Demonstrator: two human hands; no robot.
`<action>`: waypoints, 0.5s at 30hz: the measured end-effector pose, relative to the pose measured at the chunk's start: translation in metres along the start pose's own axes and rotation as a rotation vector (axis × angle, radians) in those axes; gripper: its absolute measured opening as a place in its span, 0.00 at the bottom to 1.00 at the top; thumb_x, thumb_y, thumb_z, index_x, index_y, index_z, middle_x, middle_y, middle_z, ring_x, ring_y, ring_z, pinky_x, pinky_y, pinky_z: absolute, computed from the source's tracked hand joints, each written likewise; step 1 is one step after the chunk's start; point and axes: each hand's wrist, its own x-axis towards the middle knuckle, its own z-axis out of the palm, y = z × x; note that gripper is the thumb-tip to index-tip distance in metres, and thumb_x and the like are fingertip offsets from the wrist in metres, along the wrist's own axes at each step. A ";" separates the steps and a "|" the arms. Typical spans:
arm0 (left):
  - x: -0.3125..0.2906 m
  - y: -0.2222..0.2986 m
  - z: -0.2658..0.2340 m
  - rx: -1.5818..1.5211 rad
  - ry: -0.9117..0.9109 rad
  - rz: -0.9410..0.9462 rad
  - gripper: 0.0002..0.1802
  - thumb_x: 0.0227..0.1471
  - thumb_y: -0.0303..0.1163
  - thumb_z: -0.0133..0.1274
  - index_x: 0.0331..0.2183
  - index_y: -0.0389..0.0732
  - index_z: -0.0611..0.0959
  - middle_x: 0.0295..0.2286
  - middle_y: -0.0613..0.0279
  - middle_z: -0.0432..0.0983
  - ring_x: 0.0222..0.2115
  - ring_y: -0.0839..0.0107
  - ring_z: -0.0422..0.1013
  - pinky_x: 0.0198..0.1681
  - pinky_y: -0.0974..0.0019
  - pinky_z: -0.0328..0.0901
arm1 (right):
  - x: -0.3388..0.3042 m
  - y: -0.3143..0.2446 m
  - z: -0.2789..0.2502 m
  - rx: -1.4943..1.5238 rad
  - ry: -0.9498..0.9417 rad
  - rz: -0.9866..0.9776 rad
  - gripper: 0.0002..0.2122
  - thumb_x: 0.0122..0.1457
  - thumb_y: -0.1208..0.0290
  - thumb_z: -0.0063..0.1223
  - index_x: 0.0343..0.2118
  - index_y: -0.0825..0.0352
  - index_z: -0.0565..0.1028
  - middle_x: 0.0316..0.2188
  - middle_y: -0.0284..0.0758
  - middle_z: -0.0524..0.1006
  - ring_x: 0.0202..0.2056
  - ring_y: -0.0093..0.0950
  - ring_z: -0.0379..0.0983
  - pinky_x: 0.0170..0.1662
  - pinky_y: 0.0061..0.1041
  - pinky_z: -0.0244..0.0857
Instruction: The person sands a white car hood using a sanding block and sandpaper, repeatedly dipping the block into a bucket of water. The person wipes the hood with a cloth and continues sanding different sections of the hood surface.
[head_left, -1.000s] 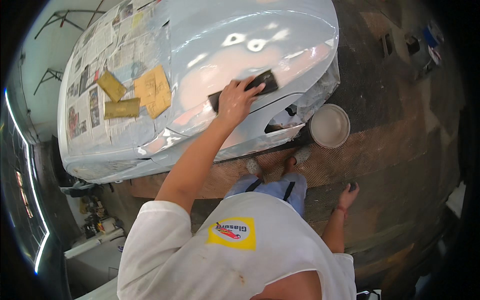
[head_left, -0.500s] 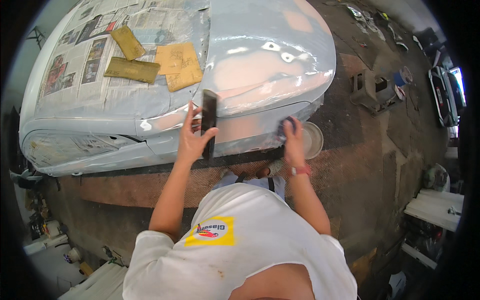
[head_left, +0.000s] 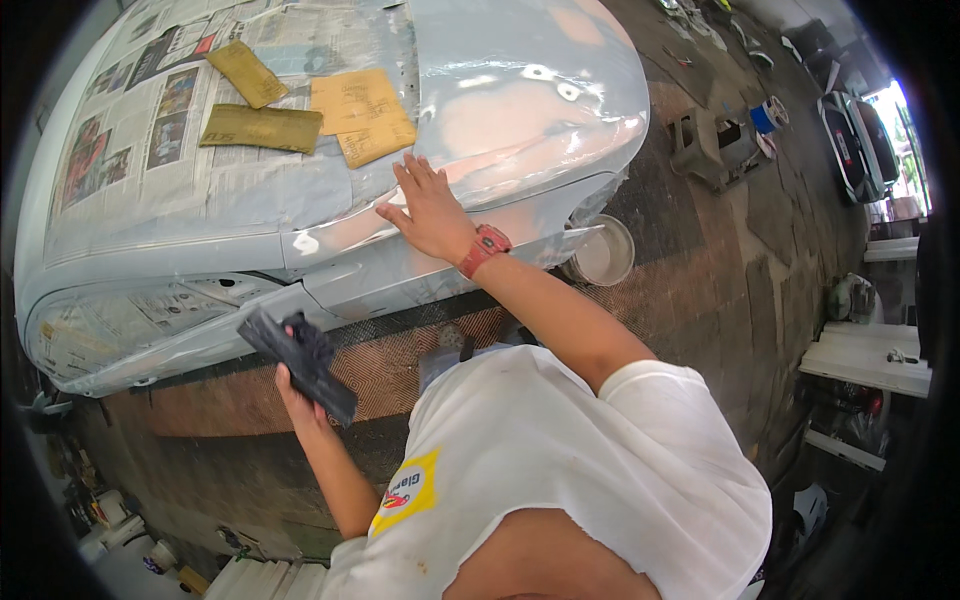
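Observation:
My left hand (head_left: 300, 398) is closed round a long, black, flat sanding block (head_left: 335, 393), held tilted over the floor beside the car. A dark crumpled cloth (head_left: 312, 345) lies against the block, partly hiding the fingers. My right hand (head_left: 432, 205), with a red watch on its wrist, rests flat on the primed car body (head_left: 500, 195), fingers spread and nothing in them. The bodywork is grey with pinkish patches. Just beyond my fingertips lie tan sandpaper sheets (head_left: 365, 115). Two folded olive-yellow sandpaper pieces, one long (head_left: 262, 128) and one slanted (head_left: 246, 75), lie left of them.
Newspaper (head_left: 130, 170) covers the car's windows and upper surface. A round pale basin (head_left: 606, 252) stands on the floor by the car, right of my arm. Farther right are a grey-brown step stool (head_left: 705, 150) and a blue-sided tin (head_left: 769, 115). Ribbed matting (head_left: 380, 370) runs alongside the car.
My right hand has let go of the dark cloth and moved left onto the panel. The left hand has drawn back and down with the block, the cloth now against it.

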 end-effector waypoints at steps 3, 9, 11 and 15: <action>-0.041 -0.016 -0.040 0.201 0.293 -0.167 0.42 0.65 0.57 0.58 0.70 0.39 0.73 0.64 0.55 0.73 0.64 0.55 0.69 0.69 0.51 0.62 | 0.015 0.027 0.021 -0.196 0.017 -0.001 0.43 0.73 0.39 0.45 0.74 0.77 0.58 0.78 0.56 0.52 0.79 0.54 0.45 0.78 0.60 0.38; -0.134 -0.088 -0.124 0.221 0.738 -0.422 0.41 0.61 0.57 0.66 0.63 0.36 0.79 0.55 0.57 0.78 0.55 0.61 0.74 0.61 0.55 0.68 | 0.025 0.098 0.012 -0.274 0.080 0.028 0.44 0.73 0.37 0.42 0.76 0.74 0.56 0.79 0.50 0.52 0.80 0.44 0.44 0.80 0.54 0.35; -0.182 -0.097 -0.103 0.263 0.849 -0.469 0.43 0.57 0.62 0.68 0.61 0.39 0.80 0.56 0.57 0.77 0.57 0.62 0.72 0.61 0.56 0.67 | 0.031 0.128 -0.010 -0.289 0.080 0.078 0.43 0.73 0.38 0.43 0.77 0.73 0.56 0.80 0.47 0.52 0.80 0.41 0.45 0.80 0.53 0.37; -0.245 -0.102 -0.047 0.342 1.074 -0.727 0.43 0.55 0.67 0.67 0.59 0.44 0.81 0.50 0.57 0.80 0.51 0.62 0.77 0.56 0.57 0.72 | 0.038 0.237 -0.062 -0.430 0.181 0.254 0.41 0.74 0.41 0.44 0.77 0.71 0.56 0.79 0.47 0.54 0.80 0.41 0.47 0.79 0.53 0.41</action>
